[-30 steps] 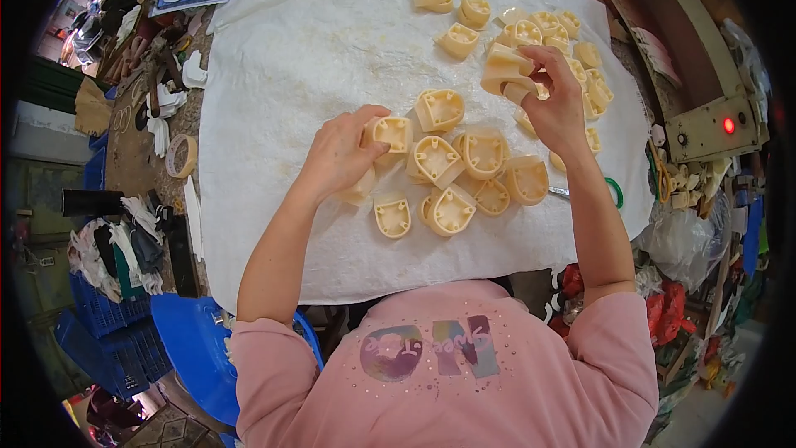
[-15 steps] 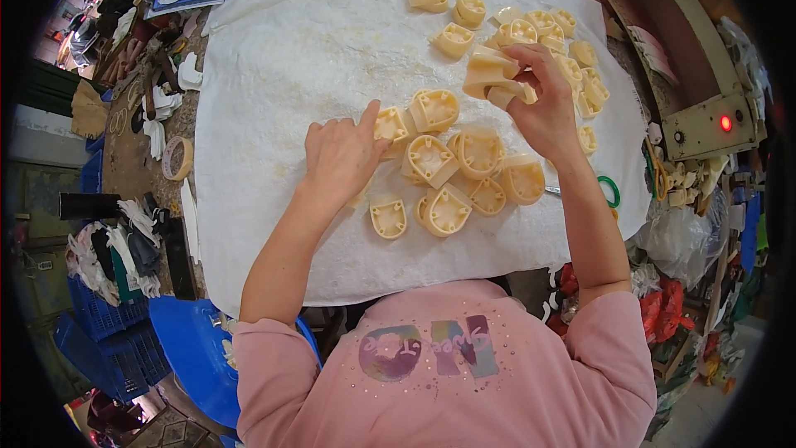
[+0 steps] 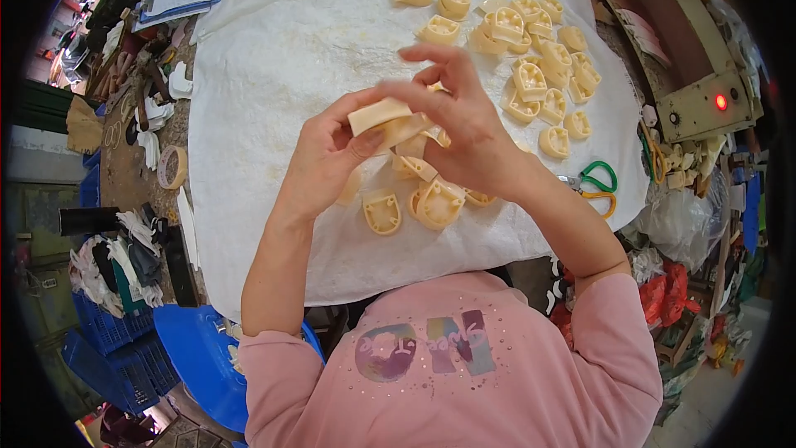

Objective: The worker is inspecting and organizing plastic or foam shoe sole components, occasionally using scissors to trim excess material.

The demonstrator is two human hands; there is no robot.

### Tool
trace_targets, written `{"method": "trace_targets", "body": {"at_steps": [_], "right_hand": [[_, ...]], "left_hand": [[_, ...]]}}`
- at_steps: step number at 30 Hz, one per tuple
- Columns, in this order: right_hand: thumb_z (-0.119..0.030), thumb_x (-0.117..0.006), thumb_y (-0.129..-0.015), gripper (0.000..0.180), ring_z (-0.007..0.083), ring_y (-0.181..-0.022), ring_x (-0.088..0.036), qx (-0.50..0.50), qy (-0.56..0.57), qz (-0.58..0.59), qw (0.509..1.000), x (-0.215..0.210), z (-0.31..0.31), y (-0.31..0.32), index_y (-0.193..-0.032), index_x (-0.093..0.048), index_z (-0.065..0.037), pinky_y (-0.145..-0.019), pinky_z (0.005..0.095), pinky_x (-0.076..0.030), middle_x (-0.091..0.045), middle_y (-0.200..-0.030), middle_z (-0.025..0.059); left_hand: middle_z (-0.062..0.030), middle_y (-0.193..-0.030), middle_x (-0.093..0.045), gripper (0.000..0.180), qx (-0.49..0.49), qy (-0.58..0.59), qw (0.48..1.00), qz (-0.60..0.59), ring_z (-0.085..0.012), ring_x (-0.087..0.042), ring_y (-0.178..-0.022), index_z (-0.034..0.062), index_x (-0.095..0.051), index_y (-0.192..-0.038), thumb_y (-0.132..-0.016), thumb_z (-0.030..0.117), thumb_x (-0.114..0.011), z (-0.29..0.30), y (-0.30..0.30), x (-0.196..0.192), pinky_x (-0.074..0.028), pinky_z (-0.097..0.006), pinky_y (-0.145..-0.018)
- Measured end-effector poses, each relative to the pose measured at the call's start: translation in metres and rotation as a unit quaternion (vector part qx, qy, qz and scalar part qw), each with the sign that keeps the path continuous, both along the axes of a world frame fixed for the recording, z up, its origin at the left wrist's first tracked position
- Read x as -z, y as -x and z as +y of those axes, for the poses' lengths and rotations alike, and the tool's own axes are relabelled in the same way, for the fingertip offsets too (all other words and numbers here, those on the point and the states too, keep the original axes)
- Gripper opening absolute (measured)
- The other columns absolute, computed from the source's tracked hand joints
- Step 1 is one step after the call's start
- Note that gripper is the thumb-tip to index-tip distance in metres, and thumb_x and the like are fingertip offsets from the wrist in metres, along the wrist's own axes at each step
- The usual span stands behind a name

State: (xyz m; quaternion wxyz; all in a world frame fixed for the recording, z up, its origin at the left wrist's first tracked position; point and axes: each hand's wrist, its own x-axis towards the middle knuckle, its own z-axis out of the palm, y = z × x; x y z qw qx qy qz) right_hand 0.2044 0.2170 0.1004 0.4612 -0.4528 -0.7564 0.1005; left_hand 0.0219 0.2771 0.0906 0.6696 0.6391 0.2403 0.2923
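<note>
My left hand [image 3: 325, 149] pinches a cream piece [image 3: 375, 119] by its left end, beyond the near cluster [image 3: 439, 204]. My right hand's [image 3: 473, 133] blurred grip I cannot tell; a hasty knock from it could tip the piece loose.

White-covered worktable [image 3: 249, 99] beside cluttered bench [image 3: 126, 176], red indicator light [image 3: 720, 102] rightward.

Hands [image 3: 474, 134] brought together — cream piece [image 3: 377, 117] between, scissors [image 3: 584, 183] uncovered
</note>
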Motion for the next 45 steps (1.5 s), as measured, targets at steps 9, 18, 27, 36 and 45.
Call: {"method": "trace_targets", "body": {"at_steps": [9,18,27,36,45], "right_hand": [[0.013,-0.056,-0.059,0.039,0.0296,-0.086,-0.056,0.025,0.054,-0.002,0.998,0.001,-0.012,0.005,-0.095,-0.06,-0.002,-0.067,0.0356,-0.049,-0.054,-0.092,0.0138],[0.012,-0.056,-0.063,0.032,0.0299,-0.095,-0.053,0.044,0.093,-0.004,0.995,0.013,-0.015,-0.013,-0.09,-0.061,-0.002,-0.076,0.0352,-0.048,-0.051,-0.099,0.013],[0.004,-0.061,-0.066,0.021,0.03,-0.094,-0.049,0.097,0.014,-0.154,0.983,0.026,0.012,0.007,-0.085,-0.061,-0.005,-0.076,0.0355,-0.047,-0.051,-0.095,0.0122],[-0.008,-0.058,-0.072,0.008,0.0303,-0.093,-0.05,-0.016,0.088,-0.244,0.966,0.044,0.006,0.026,-0.08,-0.059,-0.005,-0.074,0.0367,-0.046,-0.049,-0.094,0.0157],[-0.005,-0.064,-0.072,0.035,0.031,-0.107,-0.051,0.023,0.134,-0.159,0.978,0.014,0.025,-0.029,-0.106,-0.062,-0.008,-0.084,0.0371,-0.046,-0.05,-0.115,0.0152]], "left_hand": [[-0.0143,-0.113,-0.059,0.038,-0.036,0.238,0.958,-0.159,-0.0208,-0.057,-0.108,-0.0064,-0.049,-0.12,-0.097,0.024,-0.049,-0.014,0.011,0.01,-0.048,-0.033,-0.091],[-0.0143,-0.12,-0.057,0.041,-0.186,-0.303,0.922,0.154,-0.0298,-0.055,-0.109,0.0032,-0.055,-0.119,-0.079,0.009,-0.063,-0.048,0.039,0.017,-0.045,-0.038,-0.091],[-0.0166,-0.146,-0.029,0.079,-0.003,-0.484,0.778,0.4,-0.0303,-0.022,-0.136,0.0075,-0.037,-0.139,-0.07,0.024,-0.072,-0.092,0.04,0.052,-0.012,-0.049,-0.105],[-0.02,-0.14,-0.036,0.069,-0.032,-0.469,0.826,0.31,-0.033,-0.033,-0.131,0.0039,-0.043,-0.133,-0.071,0.016,-0.071,-0.09,0.045,0.046,-0.021,-0.045,-0.103],[-0.014,-0.12,-0.055,0.041,-0.307,-0.359,0.858,0.201,-0.0254,-0.053,-0.11,0.0016,-0.053,-0.124,-0.083,0.006,-0.056,-0.04,0.065,0.063,-0.04,-0.033,-0.087]]}}
